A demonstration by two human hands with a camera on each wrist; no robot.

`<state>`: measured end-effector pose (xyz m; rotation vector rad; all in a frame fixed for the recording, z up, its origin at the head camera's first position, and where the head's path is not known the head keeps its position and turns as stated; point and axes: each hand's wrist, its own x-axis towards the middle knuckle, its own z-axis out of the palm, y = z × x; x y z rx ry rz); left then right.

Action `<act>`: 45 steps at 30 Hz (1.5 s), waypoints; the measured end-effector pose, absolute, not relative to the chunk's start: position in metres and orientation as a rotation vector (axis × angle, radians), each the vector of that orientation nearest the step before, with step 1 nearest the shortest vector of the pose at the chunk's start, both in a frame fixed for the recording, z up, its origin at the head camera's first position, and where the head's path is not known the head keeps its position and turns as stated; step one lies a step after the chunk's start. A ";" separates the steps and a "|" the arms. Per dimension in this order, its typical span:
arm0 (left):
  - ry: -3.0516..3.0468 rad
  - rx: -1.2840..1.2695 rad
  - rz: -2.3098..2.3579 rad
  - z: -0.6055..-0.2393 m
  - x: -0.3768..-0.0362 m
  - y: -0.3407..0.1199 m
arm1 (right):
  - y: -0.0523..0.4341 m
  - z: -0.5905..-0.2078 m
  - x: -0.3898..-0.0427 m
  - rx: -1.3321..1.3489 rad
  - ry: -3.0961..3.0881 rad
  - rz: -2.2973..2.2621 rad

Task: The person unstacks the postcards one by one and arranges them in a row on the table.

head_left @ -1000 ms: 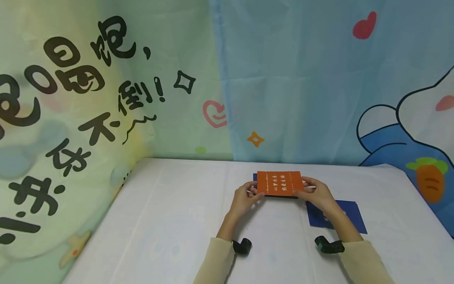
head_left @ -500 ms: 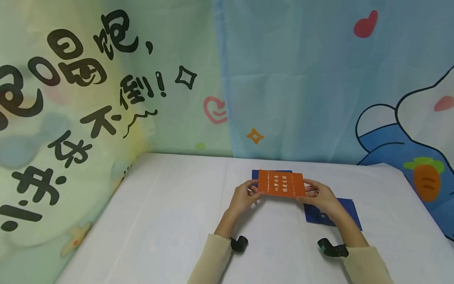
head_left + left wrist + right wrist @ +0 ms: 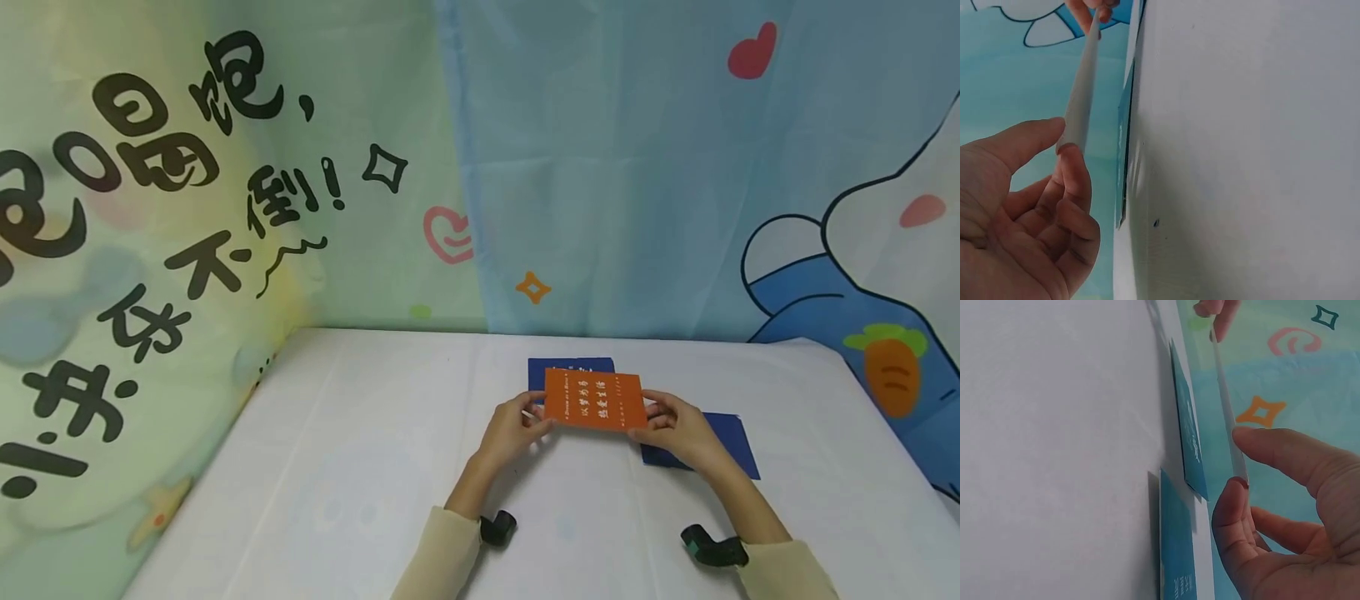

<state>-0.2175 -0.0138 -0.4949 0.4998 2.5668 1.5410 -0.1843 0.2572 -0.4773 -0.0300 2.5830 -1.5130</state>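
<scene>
An orange booklet (image 3: 595, 401) with white lettering hangs a little above the white table (image 3: 360, 467), held by its two short ends. My left hand (image 3: 517, 423) pinches its left end between thumb and fingers. My right hand (image 3: 675, 425) pinches the right end the same way. In the left wrist view the booklet (image 3: 1080, 94) shows edge-on as a thin pale strip against my left hand's fingertips (image 3: 1067, 154). The right wrist view shows the booklet's edge (image 3: 1229, 419) between thumb and forefinger. A blue booklet (image 3: 570, 368) lies flat on the table just behind the orange one.
A second blue booklet (image 3: 712, 446) lies flat under my right wrist; both blue ones appear in the right wrist view (image 3: 1186, 434), (image 3: 1175, 550). Cartoon-printed cloth (image 3: 225, 192) walls the table at the back and the left. Black wrist cameras (image 3: 497, 527), (image 3: 712, 550) sit on both forearms.
Both hands have drawn the orange booklet slightly toward me and lower in the head view, which uncovers more of the blue booklet behind it. The grip at both ends is unchanged.
</scene>
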 end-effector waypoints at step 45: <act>2.523 0.454 1.310 -0.497 -0.192 -0.033 | 0.247 -0.495 -0.156 -0.068 2.566 -1.442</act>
